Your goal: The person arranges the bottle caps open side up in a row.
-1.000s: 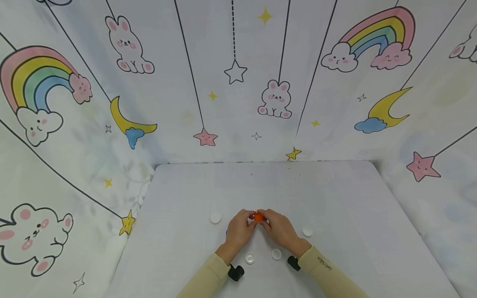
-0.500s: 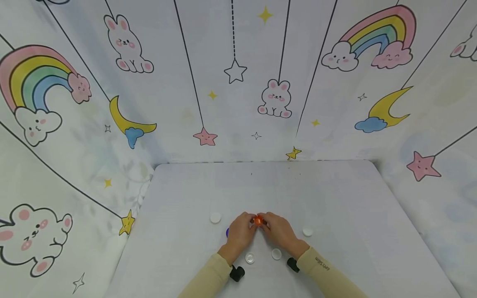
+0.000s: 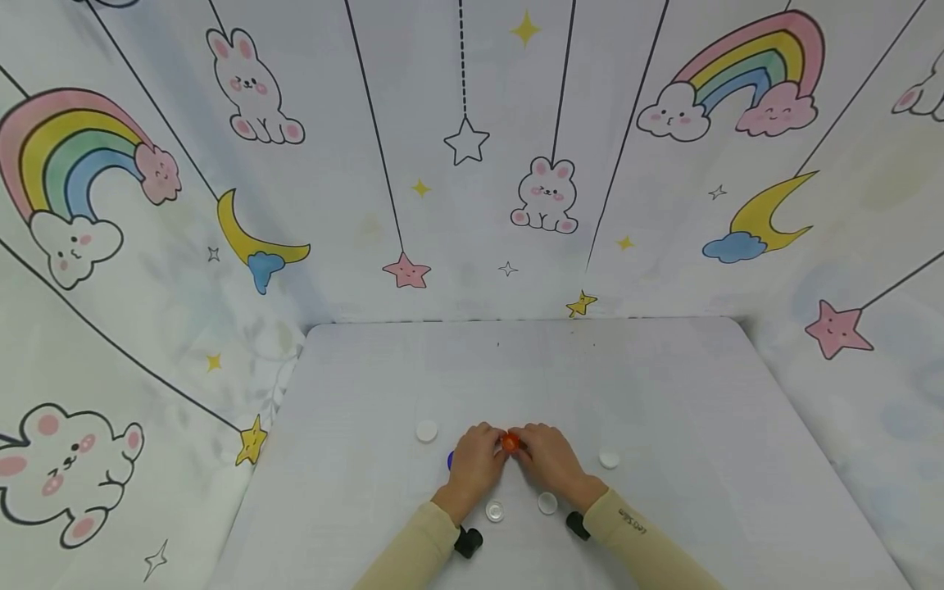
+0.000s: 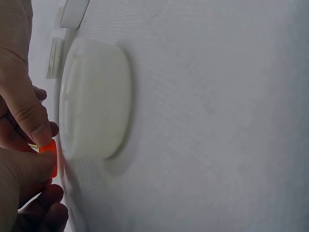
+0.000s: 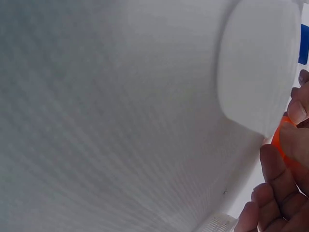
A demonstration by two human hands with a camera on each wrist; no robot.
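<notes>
A small orange-red bottle cap (image 3: 510,443) is pinched between my two hands over the middle of the table. My left hand (image 3: 475,469) grips its left side with thumb and fingertips, and my right hand (image 3: 553,460) pinches the right side. In the left wrist view, thumbs and fingers cover most of the orange cap (image 4: 54,169). Fingertips also hide part of the orange cap (image 5: 276,140) in the right wrist view. A blue cap (image 3: 451,460) peeks out from behind my left hand.
White caps lie around the hands: one white cap (image 3: 426,432) to the left, another white cap (image 3: 608,460) to the right. Nearer, between the forearms, sit a clear-looking cap (image 3: 495,511) and a rimmed white cap (image 3: 546,503). The white table (image 3: 383,369) meets a printed cloth backdrop.
Both hands have drawn slightly toward me, bringing the orange cap along, and the cap's tilt has shifted a little. The caps on the table have stayed put.
</notes>
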